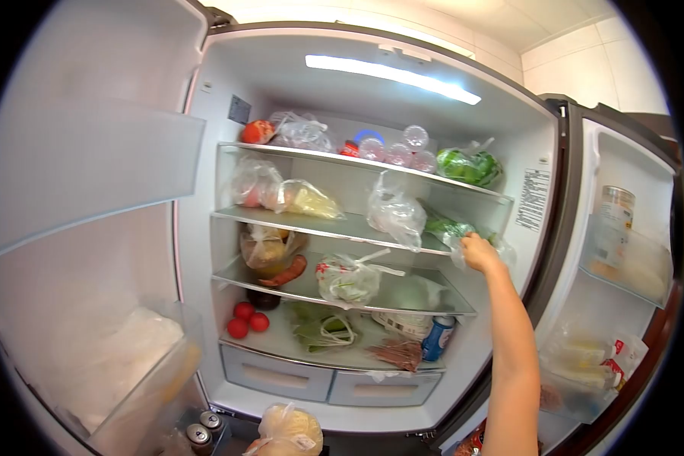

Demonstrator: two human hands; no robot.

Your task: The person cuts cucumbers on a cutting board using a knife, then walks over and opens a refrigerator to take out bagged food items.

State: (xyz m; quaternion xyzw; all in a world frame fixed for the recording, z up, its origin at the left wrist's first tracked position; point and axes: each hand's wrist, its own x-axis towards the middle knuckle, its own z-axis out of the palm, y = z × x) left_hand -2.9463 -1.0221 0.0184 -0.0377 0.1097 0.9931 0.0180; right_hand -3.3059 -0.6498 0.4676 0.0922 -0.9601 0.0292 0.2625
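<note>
My right hand (480, 251) reaches into an open refrigerator, at the right end of the second shelf from the top. Its fingers are closed on the edge of a clear plastic bag of green vegetables (450, 230). Left of that bag, a whitish knotted plastic bag (397, 211) hangs slightly over the shelf's front edge. At the bottom of the view is a tied clear bag with pale yellow contents (290, 429); what supports it cannot be made out. My left hand is out of view.
Glass shelves hold bagged food, a sausage (285, 271), tomatoes (238, 327) and a blue can (438, 338). Both doors stand open; the right door's bin (638, 277) carries a jar (614, 220). Drink cans (199, 435) stand at lower left. Two drawers (277, 376) sit below the shelves.
</note>
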